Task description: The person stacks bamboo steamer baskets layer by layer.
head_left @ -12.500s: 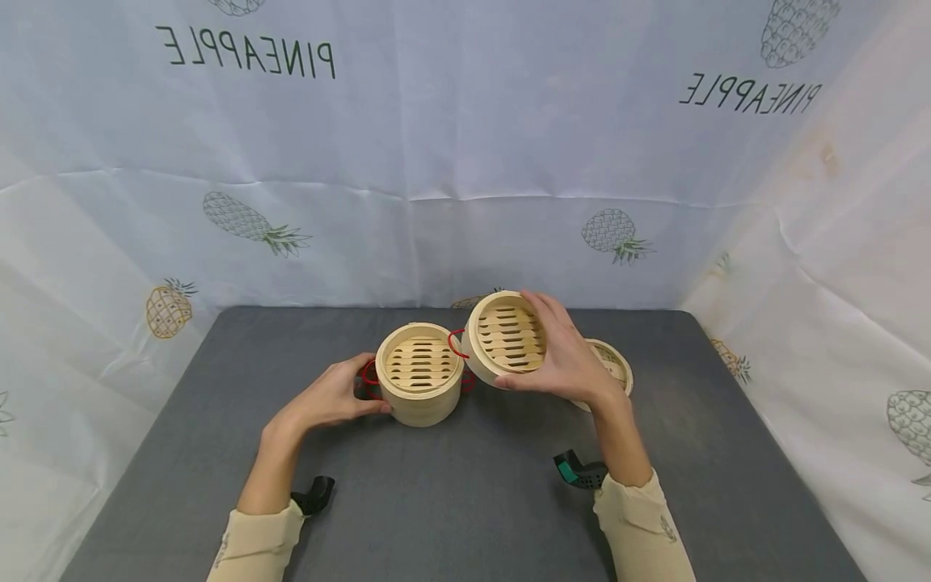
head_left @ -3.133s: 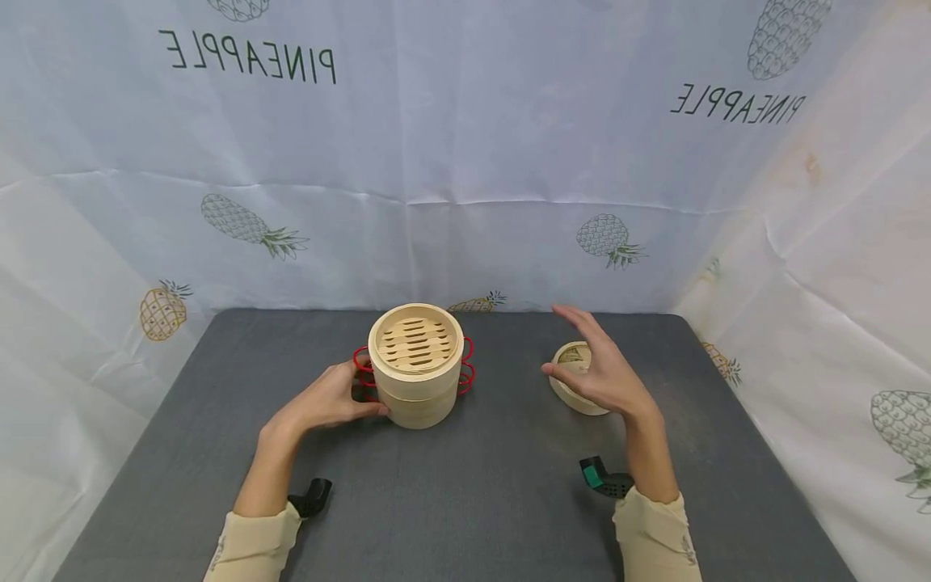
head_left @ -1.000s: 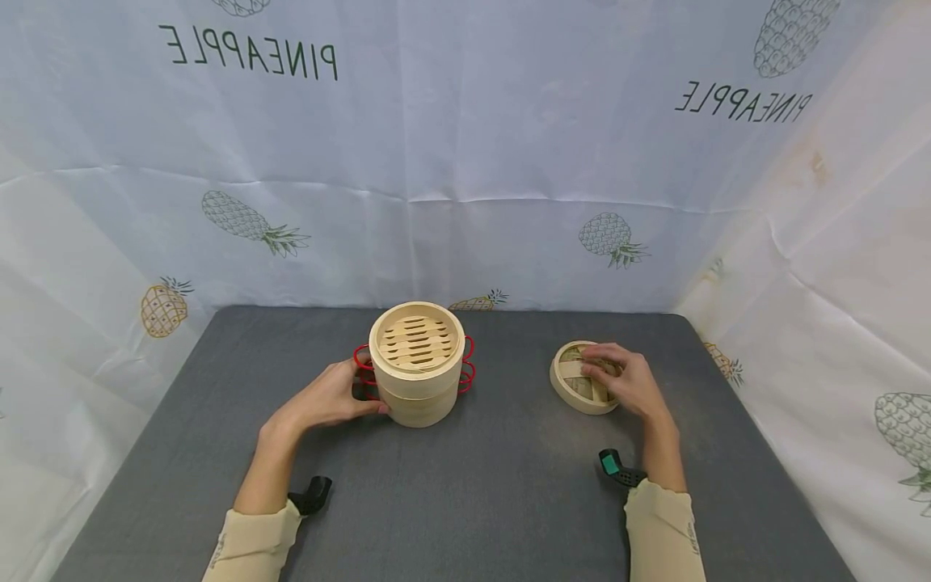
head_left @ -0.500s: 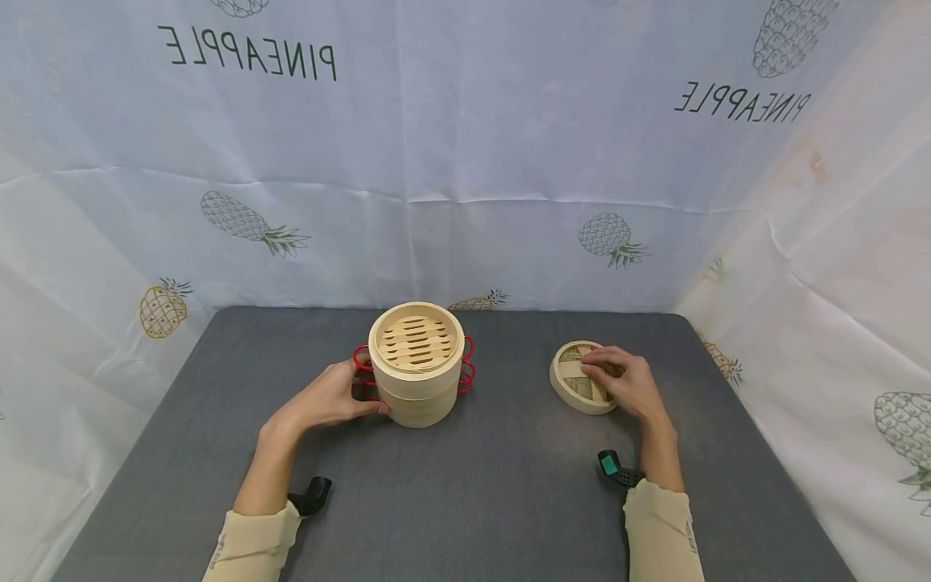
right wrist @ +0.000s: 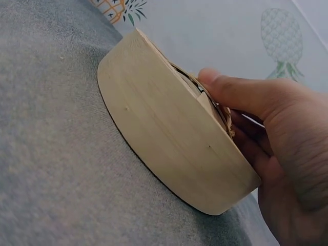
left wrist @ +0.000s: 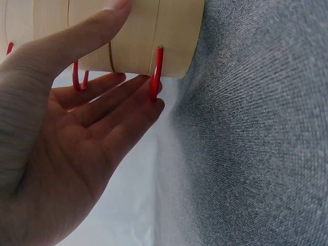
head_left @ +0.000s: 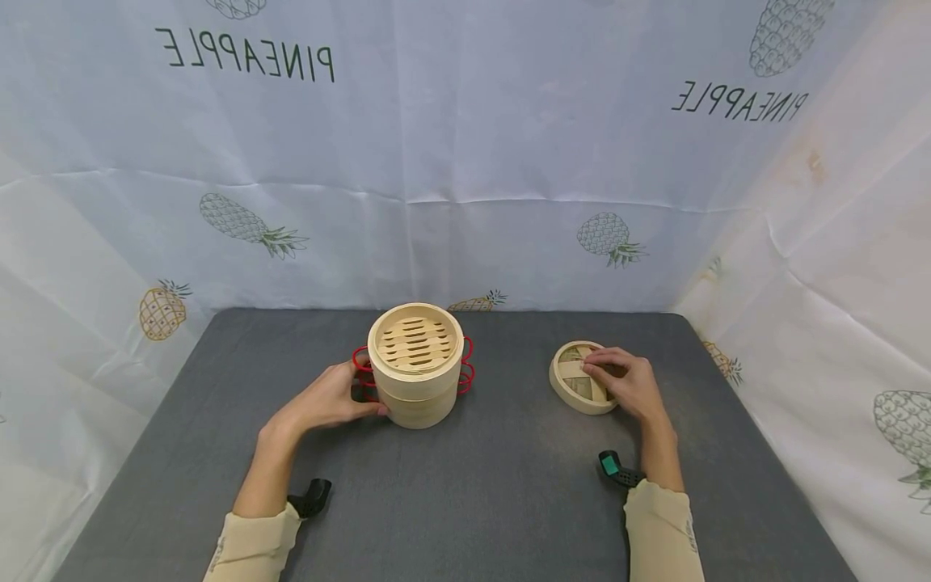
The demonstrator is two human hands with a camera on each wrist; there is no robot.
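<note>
A stack of bamboo steamer tiers [head_left: 419, 396] with red loop handles stands upright on the table, its slatted inside facing up. My left hand [head_left: 333, 398] holds the stack's left side: the thumb lies against the near wall, the fingers reach behind by the red handles [left wrist: 157, 74]. The palm stays apart from the bamboo. To the right, a round woven steamer lid [head_left: 570, 392] lies on the table. My right hand [head_left: 633, 386] pinches it at the top, near the crossing bands. In the right wrist view the lid's pale rim [right wrist: 169, 138] rests on the cloth; some fingertips are hidden behind it.
The dark grey table [head_left: 465, 501] has its far edge against a white curtain [head_left: 494, 145] printed with pineapples. A black device sits at each wrist, the left one [head_left: 311, 497] and the right one [head_left: 618, 470].
The tier held in my right hand 12.5 seconds ago now sits on top of the stack. My right hand moved right to the lid and pinched it. My left hand stayed at the stack.
</note>
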